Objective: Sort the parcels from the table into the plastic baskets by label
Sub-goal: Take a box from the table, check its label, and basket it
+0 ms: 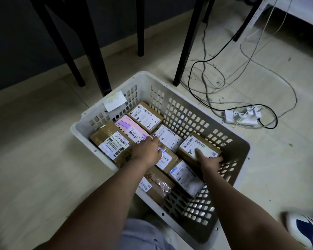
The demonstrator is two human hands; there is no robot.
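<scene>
Right now both hands are down inside the white plastic basket (116, 103) on the floor, working among the parcels packed into it. The right hand (209, 162) grips a brown parcel (199, 147) by its near end, thumb lying across the white shipping label and fingers curled under the edge against the basket's right wall. The left hand (145, 150) rests knuckles-up in the middle of the load, fingers bent down onto the pink parcel (129, 129) and the small brown box beside it; whether it pinches anything I can't tell, the fingertips are hidden.

Around them the parcels lie flat and tight: one marked 4-3 (145, 117) at the far side, one marked 4-2 (168, 138) next to it, a larger brown box (109, 142) at the left, two more labelled ones nearer the person. A paper tag (115, 101) hangs on the far rim.

Risk from here, as I read it: the gripped parcel is wedged near the wall, so setting it down crooked could tip it onto its neighbours and hide their labels. A misread label in this dim light would put it in the wrong basket.

Beyond the basket, black table legs (185, 42), and off to the right a tangle of cables (206, 83) with a power strip (240, 117) on the tiles. A striped shoe (307, 231) shows at the near right.
</scene>
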